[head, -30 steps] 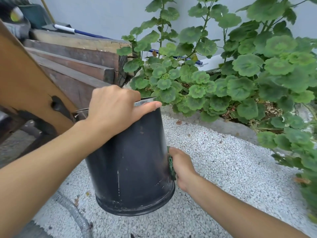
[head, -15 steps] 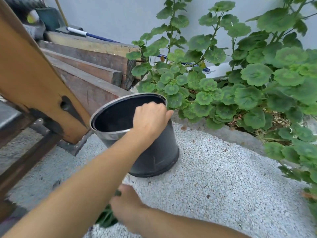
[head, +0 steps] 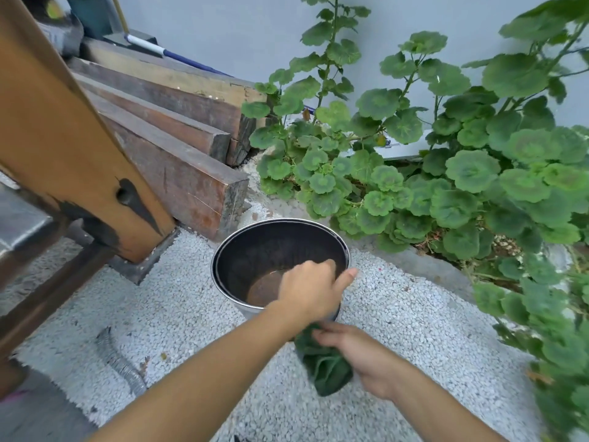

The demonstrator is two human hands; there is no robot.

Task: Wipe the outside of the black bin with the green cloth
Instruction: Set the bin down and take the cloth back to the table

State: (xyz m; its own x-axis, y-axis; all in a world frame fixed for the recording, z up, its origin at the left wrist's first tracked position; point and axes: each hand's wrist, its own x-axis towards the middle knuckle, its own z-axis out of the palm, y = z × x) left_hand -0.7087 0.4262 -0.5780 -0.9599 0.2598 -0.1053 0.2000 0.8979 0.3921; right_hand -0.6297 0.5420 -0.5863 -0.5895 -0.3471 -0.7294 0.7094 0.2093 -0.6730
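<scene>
two bare hands work at a round black plastic bin [head: 255, 269] that stands upright on pale white gravel ground [head: 414, 314], its open mouth facing up and a brownish film showing on the inside bottom. the left hand [head: 310, 287] is clenched over the bin's near right rim, fingers curled inside and thumb stretched out along the outer edge. the right hand [head: 360, 355] sits just below it, grasping a crumpled dark green cloth [head: 325, 368] bunched against the bin's near outer wall; how much of the cloth touches the wall is hidden by the left wrist. far left of the bin lie stacked dark wooden beams [head: 178, 148], and a slanted orange-brown wooden post [head: 63, 138] stands at the left. broad round-leaved green plants [head: 446, 173] fill the right and far side. a grey ribbed hose [head: 118, 358] lies on the gravel at the near left.
</scene>
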